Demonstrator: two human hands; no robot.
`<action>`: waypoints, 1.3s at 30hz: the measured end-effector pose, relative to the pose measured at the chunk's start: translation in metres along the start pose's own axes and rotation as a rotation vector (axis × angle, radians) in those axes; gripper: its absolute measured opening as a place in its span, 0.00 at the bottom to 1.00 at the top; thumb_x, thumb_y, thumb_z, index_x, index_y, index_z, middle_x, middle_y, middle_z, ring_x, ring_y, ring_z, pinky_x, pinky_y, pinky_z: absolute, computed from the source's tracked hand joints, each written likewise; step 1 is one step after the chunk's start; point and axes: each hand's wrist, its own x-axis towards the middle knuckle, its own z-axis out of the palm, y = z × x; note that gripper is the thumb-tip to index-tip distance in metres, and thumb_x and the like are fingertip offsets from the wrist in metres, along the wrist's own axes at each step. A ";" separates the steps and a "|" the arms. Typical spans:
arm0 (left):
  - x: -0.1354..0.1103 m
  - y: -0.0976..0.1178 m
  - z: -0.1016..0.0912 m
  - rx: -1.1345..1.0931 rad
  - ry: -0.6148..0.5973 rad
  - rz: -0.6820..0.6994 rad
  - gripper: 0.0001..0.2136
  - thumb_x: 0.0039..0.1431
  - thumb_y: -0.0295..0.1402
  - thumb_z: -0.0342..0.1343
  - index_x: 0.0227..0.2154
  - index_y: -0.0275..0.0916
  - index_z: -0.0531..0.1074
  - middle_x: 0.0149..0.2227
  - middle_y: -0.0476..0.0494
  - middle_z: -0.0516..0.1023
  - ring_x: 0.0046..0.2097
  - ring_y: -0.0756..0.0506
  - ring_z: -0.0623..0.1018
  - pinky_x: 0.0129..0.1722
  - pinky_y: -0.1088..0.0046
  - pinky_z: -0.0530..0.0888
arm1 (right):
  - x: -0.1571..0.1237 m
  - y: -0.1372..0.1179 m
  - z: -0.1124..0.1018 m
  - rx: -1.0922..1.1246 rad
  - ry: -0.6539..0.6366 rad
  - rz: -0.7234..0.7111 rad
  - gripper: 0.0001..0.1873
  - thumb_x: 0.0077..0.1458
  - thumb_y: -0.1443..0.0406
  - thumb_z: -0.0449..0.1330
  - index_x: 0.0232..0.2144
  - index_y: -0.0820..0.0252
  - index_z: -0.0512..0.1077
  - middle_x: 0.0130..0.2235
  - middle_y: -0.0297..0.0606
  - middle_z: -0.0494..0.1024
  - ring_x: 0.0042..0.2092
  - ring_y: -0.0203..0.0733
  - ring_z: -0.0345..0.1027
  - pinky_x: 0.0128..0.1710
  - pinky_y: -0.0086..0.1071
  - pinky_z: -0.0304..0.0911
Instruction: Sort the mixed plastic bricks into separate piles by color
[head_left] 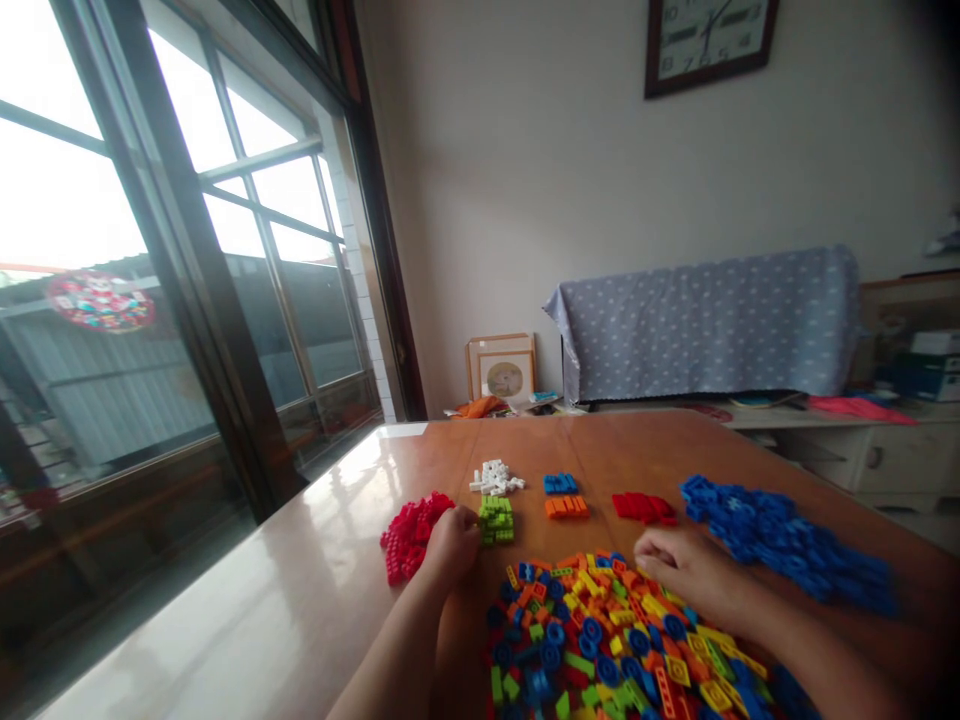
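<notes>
In the head view, the left hand, fingers curled, sits between green blocks and the pink pile toward the table's left edge. The right hand curls over mixed bricks, blue pile rightward. Grasp: cannot tell.
</notes>
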 end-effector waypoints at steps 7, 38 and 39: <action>0.001 -0.003 0.003 0.041 0.003 -0.014 0.13 0.51 0.24 0.55 0.41 0.36 0.73 0.36 0.45 0.78 0.38 0.47 0.76 0.34 0.76 0.66 | 0.003 0.004 0.003 0.038 0.030 0.012 0.16 0.56 0.54 0.55 0.29 0.59 0.74 0.25 0.32 0.74 0.29 0.39 0.64 0.29 0.29 0.54; -0.037 0.064 -0.002 0.197 -0.135 0.537 0.16 0.67 0.36 0.45 0.47 0.42 0.77 0.50 0.37 0.76 0.54 0.39 0.74 0.55 0.61 0.70 | 0.003 0.008 0.008 0.066 0.128 0.053 0.15 0.59 0.56 0.54 0.33 0.59 0.75 0.28 0.32 0.75 0.30 0.38 0.65 0.30 0.29 0.56; -0.038 0.066 -0.001 0.155 -0.176 0.551 0.16 0.67 0.35 0.44 0.46 0.41 0.77 0.47 0.38 0.78 0.50 0.41 0.76 0.52 0.65 0.72 | 0.003 0.007 0.007 0.075 0.128 0.060 0.15 0.58 0.56 0.54 0.33 0.59 0.75 0.28 0.32 0.75 0.30 0.39 0.65 0.30 0.29 0.57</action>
